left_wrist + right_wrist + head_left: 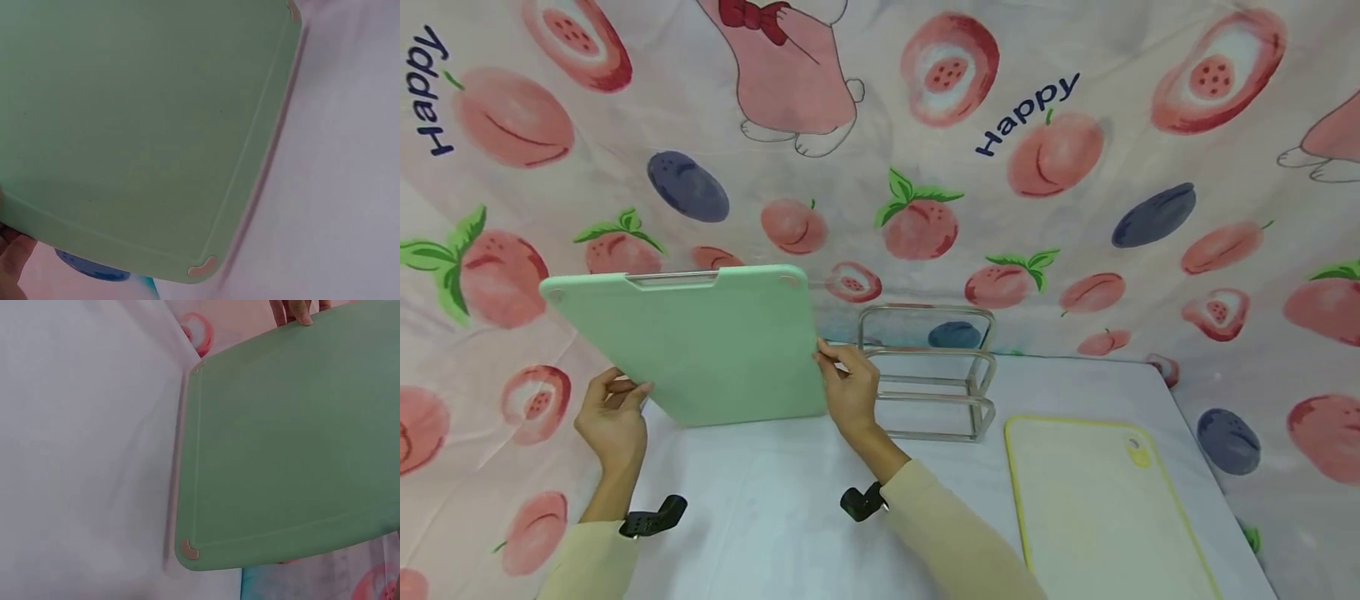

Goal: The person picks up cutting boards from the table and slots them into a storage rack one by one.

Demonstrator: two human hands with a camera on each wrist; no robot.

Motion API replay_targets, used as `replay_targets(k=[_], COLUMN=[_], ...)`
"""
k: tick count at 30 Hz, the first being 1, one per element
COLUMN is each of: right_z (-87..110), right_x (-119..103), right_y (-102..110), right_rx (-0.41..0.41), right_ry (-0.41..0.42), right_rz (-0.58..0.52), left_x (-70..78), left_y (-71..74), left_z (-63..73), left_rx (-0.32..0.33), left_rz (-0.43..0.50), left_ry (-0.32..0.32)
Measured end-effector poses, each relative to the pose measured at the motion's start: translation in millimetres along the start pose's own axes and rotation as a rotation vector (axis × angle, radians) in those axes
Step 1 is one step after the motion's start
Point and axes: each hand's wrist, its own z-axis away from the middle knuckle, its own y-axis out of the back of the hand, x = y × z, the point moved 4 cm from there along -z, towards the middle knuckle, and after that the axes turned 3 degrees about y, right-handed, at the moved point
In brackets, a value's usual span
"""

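Note:
A green cutting board (pixel 722 346) with a handle slot along its top edge stands tilted over the table in the head view. My left hand (pixel 615 417) pinches its left edge between thumb and fingers. At the opposite edge, my right hand (pixel 852 387) grips the board the same way. Its lower edge runs close along the white cloth, and small beige corner pads (pixel 202 267) show in the left wrist view. In the right wrist view the board (pixel 281 444) fills much of the picture, with left-hand fingertips (pixel 301 311) at its top edge.
A metal wire rack (pixel 928 398) with several upright loops stands just right of my right hand, near the back of the table. A white cutting board with a yellow rim (pixel 1090 508) lies flat at the right. Behind rises a fruit-patterned cloth (pixel 865 192).

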Motion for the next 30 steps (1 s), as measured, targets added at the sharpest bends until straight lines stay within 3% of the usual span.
replay_targets(k=[6, 15, 30], right_z=[-7.4, -23.7, -46.4], right_x=[0.7, -0.6, -2.0], right_y=[1.2, 6.6, 19.0], right_rx=[-0.016, 0.009, 0.003], right_ry=[-0.027, 0.034, 0.096], right_rz=[-0.040, -0.027, -0.002], left_x=[11.1, 22.9, 27.8], left_y=[-0.5, -9.1, -30.3], left_z=[-6.8, -10.2, -13.4], left_rx=[0.001, -0.018, -0.026], left_rz=[0.002, 0.017, 0.099], left_ry=[-0.009, -0.010, -0.042])
